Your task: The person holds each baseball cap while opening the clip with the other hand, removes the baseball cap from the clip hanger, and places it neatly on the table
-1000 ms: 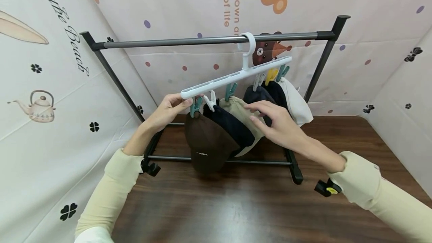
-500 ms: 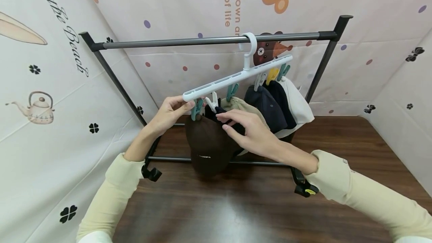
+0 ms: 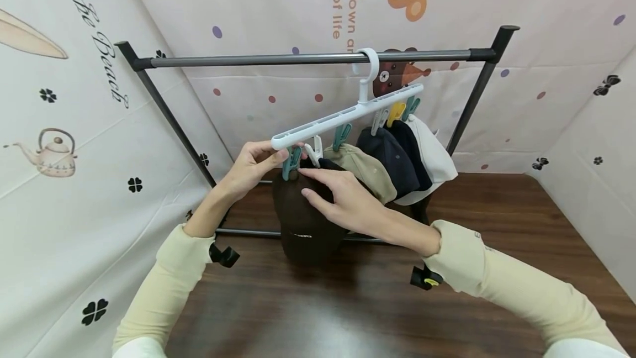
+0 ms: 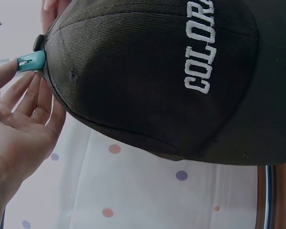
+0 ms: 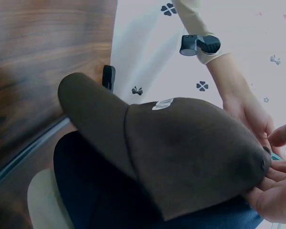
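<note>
A dark brown baseball cap (image 3: 300, 217) hangs crown up from a teal clothespin (image 3: 292, 162) at the near left end of a pale hanger (image 3: 343, 119). My left hand (image 3: 250, 167) pinches that clothespin, its thumb on the clip in the left wrist view. White letters (image 4: 200, 47) mark the cap's front. My right hand (image 3: 348, 198) reaches across the cap, fingers fairly straight and fingertips right at the top button, thumb apart. Behind it hang a navy cap (image 5: 86, 176), mostly hidden, and a beige cap (image 3: 367, 170).
The hanger's hook (image 3: 371, 65) sits over a dark metal rod (image 3: 248, 61) of a floor rack. Farther along hang dark caps (image 3: 390, 156) and a white cap (image 3: 434, 151) from more clips, one a yellow clothespin (image 3: 396, 113). Wooden floor (image 3: 318, 314) lies below, printed sheets around.
My right hand has moved left from beside the beige cap, past the navy cap, to the top of the brown cap. The left hand stays at the teal clothespin.
</note>
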`<action>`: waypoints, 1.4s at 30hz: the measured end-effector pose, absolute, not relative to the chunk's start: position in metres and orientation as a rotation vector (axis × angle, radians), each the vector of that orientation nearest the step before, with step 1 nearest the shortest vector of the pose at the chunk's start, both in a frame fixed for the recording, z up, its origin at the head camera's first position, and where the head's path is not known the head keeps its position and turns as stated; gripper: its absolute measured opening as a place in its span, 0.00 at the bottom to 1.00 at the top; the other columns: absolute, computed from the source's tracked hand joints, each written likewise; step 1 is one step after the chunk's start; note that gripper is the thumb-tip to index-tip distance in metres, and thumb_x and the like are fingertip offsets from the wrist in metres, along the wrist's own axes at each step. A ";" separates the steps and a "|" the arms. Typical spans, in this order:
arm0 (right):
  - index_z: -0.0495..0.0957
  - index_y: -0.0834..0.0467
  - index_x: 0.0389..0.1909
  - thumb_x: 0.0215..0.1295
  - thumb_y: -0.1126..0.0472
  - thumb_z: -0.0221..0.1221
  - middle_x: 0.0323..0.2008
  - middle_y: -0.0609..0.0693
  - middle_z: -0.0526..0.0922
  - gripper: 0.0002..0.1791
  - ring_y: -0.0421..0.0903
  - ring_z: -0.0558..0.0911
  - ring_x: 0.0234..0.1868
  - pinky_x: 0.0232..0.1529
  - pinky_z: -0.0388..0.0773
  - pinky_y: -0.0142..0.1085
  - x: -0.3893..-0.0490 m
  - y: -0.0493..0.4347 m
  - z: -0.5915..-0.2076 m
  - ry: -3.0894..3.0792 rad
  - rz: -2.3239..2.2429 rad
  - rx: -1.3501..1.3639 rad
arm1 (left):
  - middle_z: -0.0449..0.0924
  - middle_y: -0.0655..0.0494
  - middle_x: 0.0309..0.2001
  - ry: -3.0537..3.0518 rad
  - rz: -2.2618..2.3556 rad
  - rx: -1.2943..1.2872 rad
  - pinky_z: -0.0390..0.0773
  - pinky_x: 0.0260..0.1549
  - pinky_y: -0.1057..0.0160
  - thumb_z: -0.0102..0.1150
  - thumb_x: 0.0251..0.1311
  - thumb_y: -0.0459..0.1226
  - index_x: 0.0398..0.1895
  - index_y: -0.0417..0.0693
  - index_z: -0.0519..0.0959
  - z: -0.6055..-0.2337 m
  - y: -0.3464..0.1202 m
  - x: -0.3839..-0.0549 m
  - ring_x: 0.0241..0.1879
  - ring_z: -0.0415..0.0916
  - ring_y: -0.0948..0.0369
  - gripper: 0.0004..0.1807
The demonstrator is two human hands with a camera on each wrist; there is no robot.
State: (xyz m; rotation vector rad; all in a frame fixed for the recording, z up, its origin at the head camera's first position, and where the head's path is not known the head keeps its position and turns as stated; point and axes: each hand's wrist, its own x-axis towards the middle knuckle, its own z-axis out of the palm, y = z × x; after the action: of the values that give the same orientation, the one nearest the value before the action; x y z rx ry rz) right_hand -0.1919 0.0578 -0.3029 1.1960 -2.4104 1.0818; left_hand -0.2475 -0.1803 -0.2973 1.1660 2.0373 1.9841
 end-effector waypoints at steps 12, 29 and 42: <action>0.83 0.59 0.59 0.76 0.61 0.58 0.48 0.51 0.89 0.16 0.39 0.78 0.34 0.38 0.75 0.31 -0.200 0.050 -0.300 -2.496 1.267 1.112 | 0.89 0.52 0.48 2.013 2.097 1.184 0.84 0.54 0.64 0.60 0.72 0.38 0.54 0.53 0.87 -0.299 -0.176 -0.248 0.53 0.85 0.58 0.12; 0.85 0.61 0.56 0.74 0.65 0.58 0.49 0.53 0.89 0.14 0.41 0.79 0.37 0.40 0.75 0.32 -0.198 0.054 -0.299 -2.472 1.287 1.128 | 0.91 0.54 0.42 2.019 2.132 1.169 0.83 0.54 0.63 0.62 0.68 0.31 0.47 0.48 0.90 -0.290 -0.173 -0.251 0.46 0.89 0.59 0.10; 0.84 0.61 0.59 0.74 0.65 0.59 0.50 0.53 0.90 0.16 0.34 0.79 0.32 0.36 0.76 0.26 -0.195 0.060 -0.315 -2.598 1.242 1.275 | 0.92 0.59 0.40 2.063 2.147 1.077 0.84 0.50 0.65 0.60 0.69 0.29 0.48 0.52 0.90 -0.300 -0.184 -0.252 0.48 0.88 0.62 0.14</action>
State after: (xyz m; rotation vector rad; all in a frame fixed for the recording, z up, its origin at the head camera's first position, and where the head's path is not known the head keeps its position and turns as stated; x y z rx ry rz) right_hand -0.1954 0.0597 -0.3148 1.2751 -2.5982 1.2424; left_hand -0.2522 -0.1836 -0.2999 1.0774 2.0634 2.1470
